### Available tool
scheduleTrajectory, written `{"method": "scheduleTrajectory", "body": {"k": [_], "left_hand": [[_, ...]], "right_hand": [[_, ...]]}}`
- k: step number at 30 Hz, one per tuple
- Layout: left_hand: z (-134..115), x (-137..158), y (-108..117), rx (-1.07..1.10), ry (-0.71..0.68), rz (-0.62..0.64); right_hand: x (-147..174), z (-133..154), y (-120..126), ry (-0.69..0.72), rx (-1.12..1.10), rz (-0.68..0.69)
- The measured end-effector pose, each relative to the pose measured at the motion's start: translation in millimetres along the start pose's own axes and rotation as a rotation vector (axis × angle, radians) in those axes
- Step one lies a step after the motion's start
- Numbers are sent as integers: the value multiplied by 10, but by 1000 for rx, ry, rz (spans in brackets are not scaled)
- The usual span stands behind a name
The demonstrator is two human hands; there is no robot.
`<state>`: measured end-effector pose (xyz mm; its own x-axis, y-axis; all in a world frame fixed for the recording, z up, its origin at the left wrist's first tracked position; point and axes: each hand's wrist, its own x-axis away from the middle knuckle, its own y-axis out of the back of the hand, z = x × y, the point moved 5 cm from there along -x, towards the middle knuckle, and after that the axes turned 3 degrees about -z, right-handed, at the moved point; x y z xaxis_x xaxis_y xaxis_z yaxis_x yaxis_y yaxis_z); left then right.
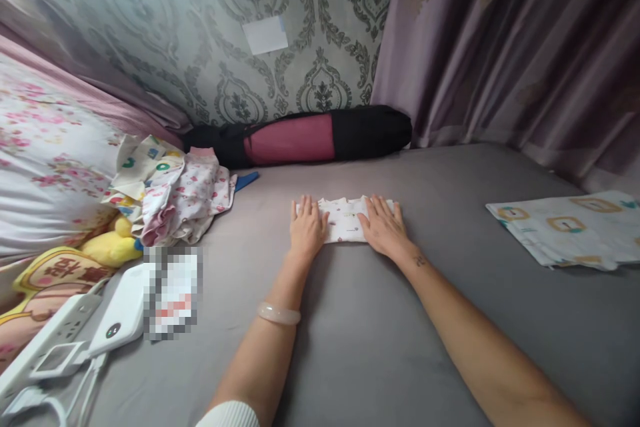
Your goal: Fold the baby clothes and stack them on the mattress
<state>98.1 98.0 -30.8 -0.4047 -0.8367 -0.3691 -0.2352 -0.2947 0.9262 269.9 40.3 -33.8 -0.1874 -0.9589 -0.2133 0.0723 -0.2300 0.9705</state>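
Observation:
A small white garment [345,221] with a fine print lies folded flat on the grey sheet, its long side running left to right. My left hand [307,227] rests palm down on its left end, fingers stretched forward. On the right end lies my right hand [384,223], also flat, with the fingers somewhat spread. Both hands press on the cloth without gripping it, and they cover its two ends. The middle of the garment shows between my thumbs.
At the left, a heap of printed baby clothes [185,190] leans by a floral pillow [55,153]. Nearer are a white power bank [123,310], a power strip [55,340] and cables. A folded printed cloth [570,227] lies right. A black and pink bag [295,139] lines the wall.

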Motion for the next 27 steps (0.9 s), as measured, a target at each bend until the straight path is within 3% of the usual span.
{"method": "scheduleTrajectory", "body": {"k": [3,8,15,21,27], "left_hand": [[-171,22,-79,56,-63,54],[-202,44,-227,104,-18,168],[-192,35,-201,102,-13,183],[-264,33,-96,137,-69,84],[-332,43,-223,166,-89,197]], "right_hand": [[15,122,-76,23,-55,53],[26,125,-165,14,-55,57],[30,122,-145,7,-48,50],[56,265,-33,84,-94,9],[86,403,-69,139,-120,64]]}}
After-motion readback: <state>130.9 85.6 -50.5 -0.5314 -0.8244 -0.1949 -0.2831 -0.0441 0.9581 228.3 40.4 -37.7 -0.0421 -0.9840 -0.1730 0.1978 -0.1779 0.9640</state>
